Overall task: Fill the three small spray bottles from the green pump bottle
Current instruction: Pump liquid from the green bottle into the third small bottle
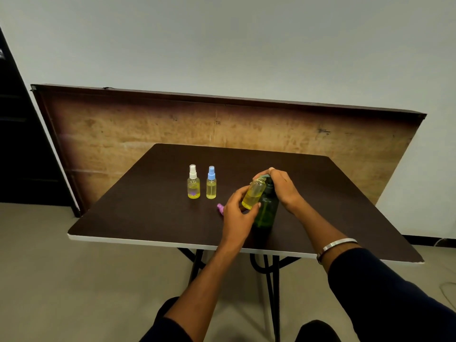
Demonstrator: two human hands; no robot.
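My left hand holds an uncapped small spray bottle, tilted, with its mouth up against the pump nozzle; it is partly full of yellow liquid. My right hand rests on top of the green pump bottle, which stands on the dark table. A pink spray cap lies on the table just left of my left hand. Two capped small bottles stand farther left, one with a white cap and one with a blue cap; both hold yellow liquid.
A brown board leans on the wall behind the table. The table's white front edge is near me, with black folding legs below. A dark cabinet stands at the far left.
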